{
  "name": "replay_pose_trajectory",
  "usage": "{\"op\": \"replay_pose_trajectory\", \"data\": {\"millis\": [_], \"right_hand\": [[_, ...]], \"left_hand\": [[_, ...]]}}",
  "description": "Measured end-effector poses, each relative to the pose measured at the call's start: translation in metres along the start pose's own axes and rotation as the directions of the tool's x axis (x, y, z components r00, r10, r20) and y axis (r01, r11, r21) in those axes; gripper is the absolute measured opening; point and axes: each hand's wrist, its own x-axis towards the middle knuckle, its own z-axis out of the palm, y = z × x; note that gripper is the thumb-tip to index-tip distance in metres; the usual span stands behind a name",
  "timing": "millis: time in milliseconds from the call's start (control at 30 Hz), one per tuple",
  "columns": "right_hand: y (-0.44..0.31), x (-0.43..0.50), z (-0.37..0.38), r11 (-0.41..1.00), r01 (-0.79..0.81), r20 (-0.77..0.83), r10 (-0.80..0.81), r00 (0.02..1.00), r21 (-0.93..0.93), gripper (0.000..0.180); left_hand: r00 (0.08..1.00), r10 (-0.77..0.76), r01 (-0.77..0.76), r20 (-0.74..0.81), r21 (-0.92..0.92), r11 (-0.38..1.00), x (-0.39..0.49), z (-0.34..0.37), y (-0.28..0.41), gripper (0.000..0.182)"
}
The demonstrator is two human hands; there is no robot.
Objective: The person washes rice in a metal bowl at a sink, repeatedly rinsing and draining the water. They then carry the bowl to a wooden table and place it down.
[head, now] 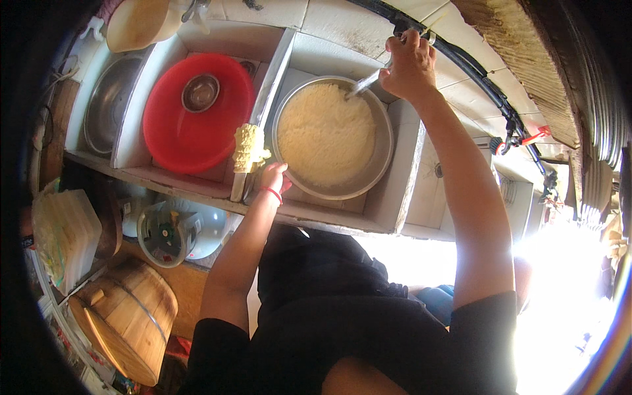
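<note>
A large metal basin (385,163) stands in a tiled sink compartment (395,192). Pale yellowish grain, possibly rice, fills much of it, wet or under water (326,133). My left hand (275,177) is at the basin's near-left rim, thumb on top and the fingers partly hidden. Up at the wall, my right hand (411,64) is closed around a tap (401,30), most of which it covers. A stream of water (364,84) runs from below that hand into the basin's far right side. A yellow bumpy scrubber or cloth (248,148) hangs over the divider left of the basin.
Left of the divider, a red plastic basin (182,138) holds a small metal bowl (200,93). Another metal bowl (106,108) sits farther left. Black pipes (474,69) run along the wall. Below left are a wooden tub (128,316) and clear plastic containers (168,237).
</note>
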Motion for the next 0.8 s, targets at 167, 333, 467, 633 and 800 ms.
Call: {"op": "replay_pose_trajectory", "data": {"millis": [167, 333, 467, 633, 800], "right_hand": [[-0.0006, 0.0003, -0.0014, 1.0, -0.014, -0.005, 0.014, 1.0, 0.021, 0.038], [-0.0002, -0.0002, -0.0046, 1.0, 0.0, 0.028, 0.0, 1.0, 0.019, 0.041], [-0.0014, -0.0005, -0.0044, 1.0, 0.0, 0.008, 0.0, 1.0, -0.011, 0.041], [-0.001, -0.0004, -0.0033, 1.0, -0.001, 0.001, 0.001, 1.0, 0.005, 0.043], [-0.0014, 0.0008, -0.0044, 0.999, -0.029, 0.025, 0.029, 0.999, 0.02, 0.039]], "left_hand": [[1.0, -0.005, 0.005, -0.02, 0.0, 1.0, -0.0002, -0.0004, 0.0003, 0.027], [1.0, -0.001, 0.001, -0.028, -0.003, 1.0, -0.0031, 0.0007, 0.0015, 0.028], [1.0, -0.002, 0.002, -0.006, -0.002, 1.0, -0.0026, -0.0003, 0.0017, 0.028], [1.0, 0.001, -0.001, -0.002, -0.013, 1.0, -0.0025, -0.0007, 0.0011, 0.026], [1.0, -0.015, 0.015, -0.001, 0.007, 1.0, -0.0018, -0.0015, 0.0018, 0.029]]}}
